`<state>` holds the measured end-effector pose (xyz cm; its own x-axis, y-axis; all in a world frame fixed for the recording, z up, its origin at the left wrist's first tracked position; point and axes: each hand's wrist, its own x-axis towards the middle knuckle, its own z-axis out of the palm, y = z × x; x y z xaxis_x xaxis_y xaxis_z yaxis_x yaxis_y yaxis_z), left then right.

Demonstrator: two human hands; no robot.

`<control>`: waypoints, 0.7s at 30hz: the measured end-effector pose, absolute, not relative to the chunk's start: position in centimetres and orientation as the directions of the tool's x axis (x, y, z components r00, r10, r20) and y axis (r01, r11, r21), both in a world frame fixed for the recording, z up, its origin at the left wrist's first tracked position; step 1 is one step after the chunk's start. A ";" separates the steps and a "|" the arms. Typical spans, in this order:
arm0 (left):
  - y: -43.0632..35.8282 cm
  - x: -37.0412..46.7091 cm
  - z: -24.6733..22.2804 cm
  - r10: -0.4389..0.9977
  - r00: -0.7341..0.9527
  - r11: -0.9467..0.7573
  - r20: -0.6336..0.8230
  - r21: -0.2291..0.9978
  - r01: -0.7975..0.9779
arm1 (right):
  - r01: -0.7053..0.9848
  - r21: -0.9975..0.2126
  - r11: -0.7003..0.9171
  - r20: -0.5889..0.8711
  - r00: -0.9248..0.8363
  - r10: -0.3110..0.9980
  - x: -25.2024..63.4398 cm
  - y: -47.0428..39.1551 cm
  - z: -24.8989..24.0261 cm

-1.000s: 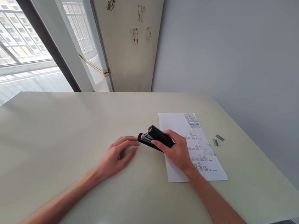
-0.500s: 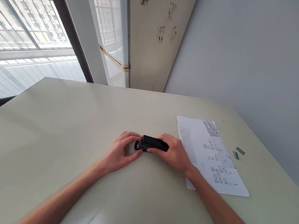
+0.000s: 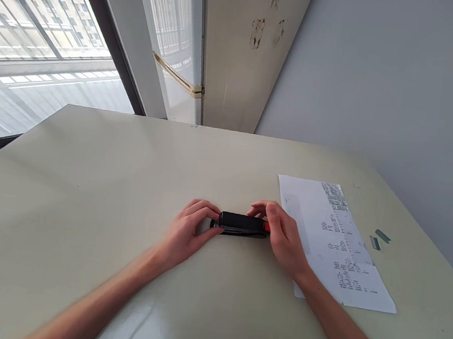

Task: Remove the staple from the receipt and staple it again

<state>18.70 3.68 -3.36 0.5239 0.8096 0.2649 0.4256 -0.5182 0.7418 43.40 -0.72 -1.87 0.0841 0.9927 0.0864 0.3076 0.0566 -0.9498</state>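
Right hand (image 3: pixel 286 240), shifted back since the earlier frame from the stapler's body to its rear end.

Item: black stapler (image 3: pixel 243 222), one, lying lengthwise on the tabletop (image 3: pixel 128 181) between the two hands. Red part (image 3: pixel 267 226) showing at the rear, partly covered.

Left hand (image 3: pixel 187 233): thumb and fingers clamped on the front end. Right hand: fingers raised and curled about the rear; grip on it cannot be told.

Done, as shown: stapler on the tabletop, top arm lowered over its base. Left, by judgement: work at the rear end, seemingly in progress; contents of the stapler hidden.

Apart: printed sheet (image 3: pixel 305 215), to the right, outside the stapler. Two grey strips (image 3: pixel 375 243), loose beyond the sheet.
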 end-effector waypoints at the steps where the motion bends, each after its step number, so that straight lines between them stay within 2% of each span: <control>1: 3.7 18.7 -3.3 0.808 0.526 -0.520 0.265 0.741 0.425 | 0.278 -0.960 0.033 0.071 0.127 0.989 43.4 -0.8 -1.9; 7: 3.5 18.6 -3.0 0.797 0.549 -0.521 0.251 0.746 0.415 | 0.204 -0.978 -0.042 0.002 0.211 0.977 43.2 -0.7 -2.3; 21: 3.4 18.9 -2.8 0.803 0.544 -0.512 0.242 0.747 0.424 | 0.247 -0.968 -0.041 0.008 0.195 0.981 43.3 -0.7 -2.8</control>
<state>18.91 3.36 -2.79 0.5441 0.8034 0.2419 0.4242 -0.5122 0.7468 43.27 -0.71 -2.80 0.1948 0.9808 0.0081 0.2472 -0.0411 -0.9681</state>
